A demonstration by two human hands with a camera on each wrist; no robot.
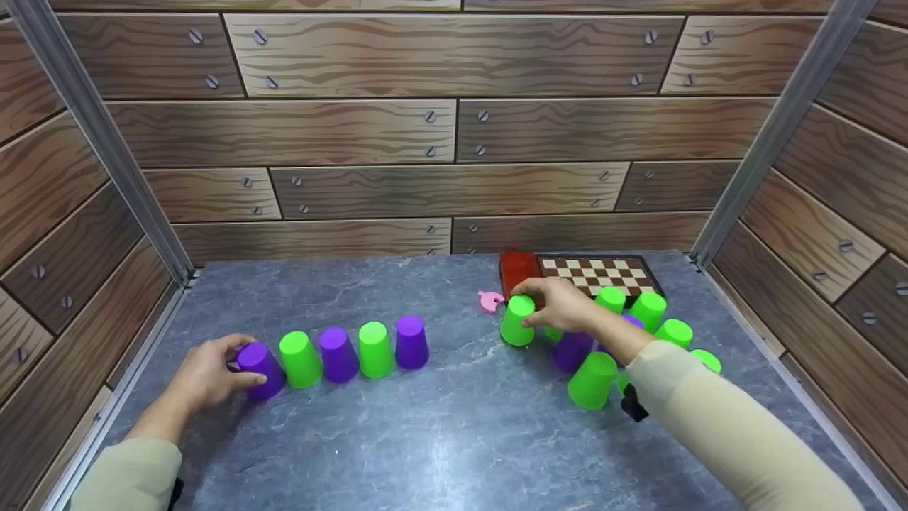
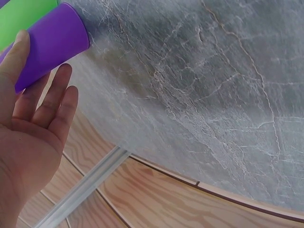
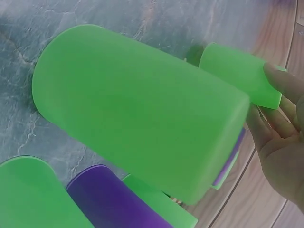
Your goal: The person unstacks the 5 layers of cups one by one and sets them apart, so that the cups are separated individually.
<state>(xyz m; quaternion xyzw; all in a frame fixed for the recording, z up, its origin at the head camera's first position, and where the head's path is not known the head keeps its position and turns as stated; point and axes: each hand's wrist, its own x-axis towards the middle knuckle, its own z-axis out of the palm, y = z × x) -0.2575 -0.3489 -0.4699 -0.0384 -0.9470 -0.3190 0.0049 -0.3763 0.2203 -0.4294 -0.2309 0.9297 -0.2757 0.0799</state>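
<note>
At the left end of a row of upside-down cups, my left hand (image 1: 206,376) holds a purple cup (image 1: 260,372) between thumb and fingers. Beside it stand a green cup (image 1: 301,360), a purple cup (image 1: 339,356), another green cup (image 1: 375,350) and a purple cup (image 1: 411,343) at the right end. My right hand (image 1: 564,305) pinches a separate green cup (image 1: 518,323) near its upturned base. In the right wrist view, that pinched green cup (image 3: 237,76) appears behind a larger-looking green cup (image 3: 137,109).
Under my right forearm, several green and purple cups stand clustered, with a green cup (image 1: 592,381) at the front. Behind are a checkered board (image 1: 599,273), a red box (image 1: 518,268) and a pink piece (image 1: 489,301). Wood-patterned walls (image 1: 355,131) enclose the grey table (image 1: 397,440).
</note>
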